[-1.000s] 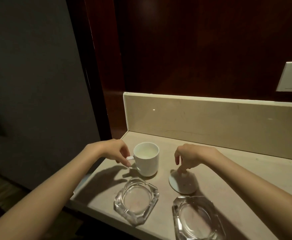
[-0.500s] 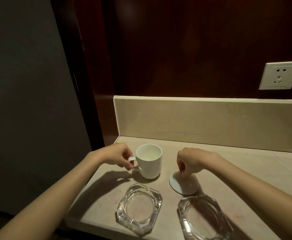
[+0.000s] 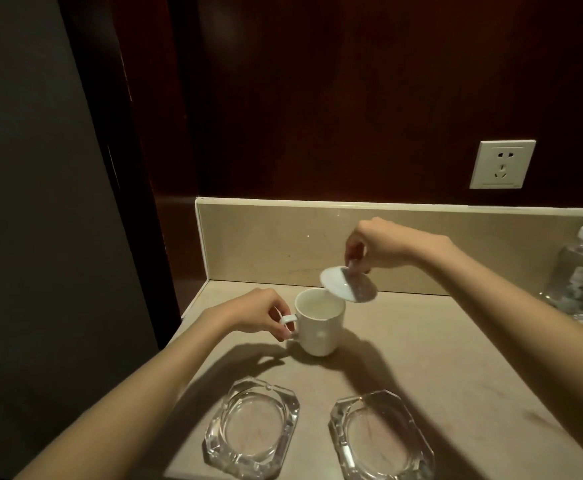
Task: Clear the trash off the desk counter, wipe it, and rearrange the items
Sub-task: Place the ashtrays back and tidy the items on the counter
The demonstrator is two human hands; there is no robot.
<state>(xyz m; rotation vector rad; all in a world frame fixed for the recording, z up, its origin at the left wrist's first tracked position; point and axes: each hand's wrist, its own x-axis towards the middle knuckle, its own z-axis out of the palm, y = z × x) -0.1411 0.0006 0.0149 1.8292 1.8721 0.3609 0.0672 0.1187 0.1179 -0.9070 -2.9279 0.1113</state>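
Observation:
A white mug [image 3: 319,322] stands upright near the back left of the beige counter [image 3: 439,348]. My left hand [image 3: 260,313] pinches its handle. My right hand [image 3: 375,244] pinches the knob of a round white lid [image 3: 347,284] and holds it tilted in the air, just above and to the right of the mug's rim. Two clear glass ashtrays sit side by side at the counter's front edge, the left ashtray [image 3: 252,431] and the right ashtray [image 3: 382,441].
Plastic water bottles [image 3: 577,275] stand at the far right against the beige backsplash. A wall socket [image 3: 501,164] sits on the dark wood panel above. The counter ends at its left edge beside a dark door frame.
My right hand has lifted the lid off the counter and carried it up toward the mug's rim. My left hand stays on the mug handle.

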